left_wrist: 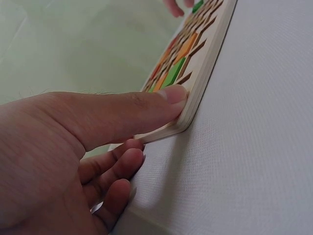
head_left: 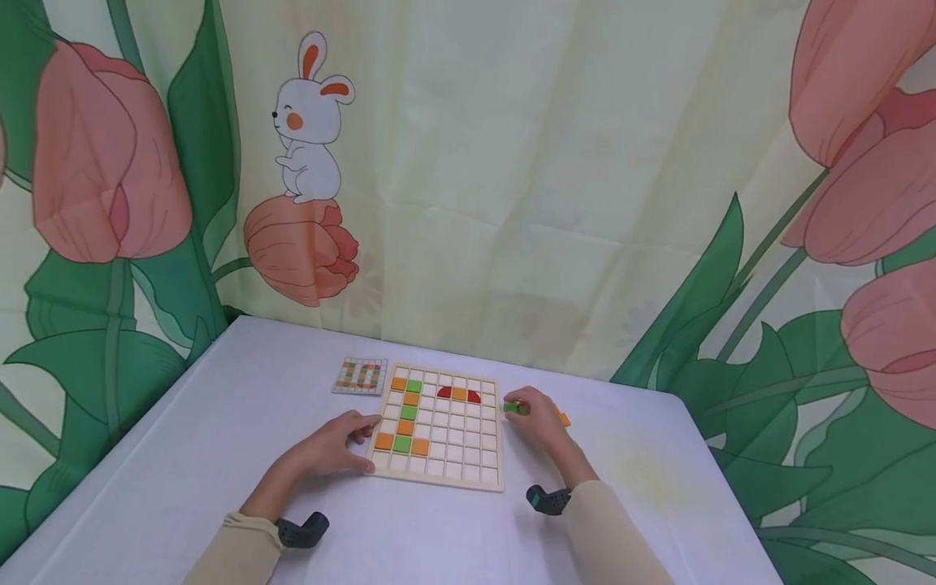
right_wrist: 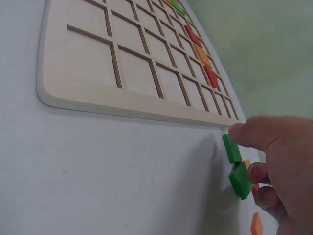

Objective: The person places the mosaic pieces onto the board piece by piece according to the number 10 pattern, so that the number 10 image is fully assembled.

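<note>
A square wooden grid board [head_left: 439, 480] lies on the table with orange, green and red tiles in some cells. My left hand [head_left: 335, 444] is at its left edge. In the left wrist view the thumb [left_wrist: 161, 105] lies straight across the board's corner, the lower fingers loosely bent beside the edge. To the right of the board, my right hand [head_left: 536, 416] pinches a green tile [right_wrist: 232, 148] between thumb and index finger; the index finger is hidden in the right wrist view. A second green tile [right_wrist: 241, 180] sits close by the other bent fingers.
A small pattern card [head_left: 361, 376] with coloured squares lies at the board's upper left. Several loose tiles, an orange one [right_wrist: 257, 224] among them, lie by the right hand. Behind the table hangs a printed curtain [head_left: 497, 203]. Black devices sit at both wrists.
</note>
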Tool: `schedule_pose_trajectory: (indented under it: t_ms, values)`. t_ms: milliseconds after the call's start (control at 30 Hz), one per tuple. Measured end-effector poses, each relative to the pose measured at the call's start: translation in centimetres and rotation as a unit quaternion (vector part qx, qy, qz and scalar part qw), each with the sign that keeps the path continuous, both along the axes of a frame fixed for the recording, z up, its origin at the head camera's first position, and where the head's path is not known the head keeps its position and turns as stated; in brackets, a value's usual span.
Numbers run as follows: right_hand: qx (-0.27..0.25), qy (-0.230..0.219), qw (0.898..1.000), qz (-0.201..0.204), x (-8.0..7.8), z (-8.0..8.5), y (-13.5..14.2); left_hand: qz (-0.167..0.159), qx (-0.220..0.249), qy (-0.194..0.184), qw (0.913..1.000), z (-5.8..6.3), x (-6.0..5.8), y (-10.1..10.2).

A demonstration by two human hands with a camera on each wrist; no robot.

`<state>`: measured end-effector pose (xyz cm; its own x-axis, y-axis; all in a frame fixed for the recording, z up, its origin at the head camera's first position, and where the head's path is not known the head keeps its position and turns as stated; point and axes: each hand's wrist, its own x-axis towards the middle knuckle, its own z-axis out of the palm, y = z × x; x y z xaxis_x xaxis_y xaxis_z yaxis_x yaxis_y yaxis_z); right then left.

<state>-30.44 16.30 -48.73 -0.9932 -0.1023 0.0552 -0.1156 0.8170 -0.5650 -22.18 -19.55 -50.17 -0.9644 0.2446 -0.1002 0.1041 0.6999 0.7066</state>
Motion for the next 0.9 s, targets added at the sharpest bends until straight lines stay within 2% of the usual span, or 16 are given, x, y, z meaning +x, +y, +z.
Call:
schedule_pose_trajectory:
  t_ms: [400, 900]
  values:
    - [0.028, -0.017, 0.999, 0.007, -1.5, -0.7, 0.6, 0.003, 0.001, -0.002, 1.0, 0.3, 0.2, 0.1]
    - [0.016, -0.006, 1.0, 0.004, -1.6, -1.0, 0.8, 0.0, -0.002, -0.001, 1.0, 0.2, 0.1, 0.1]
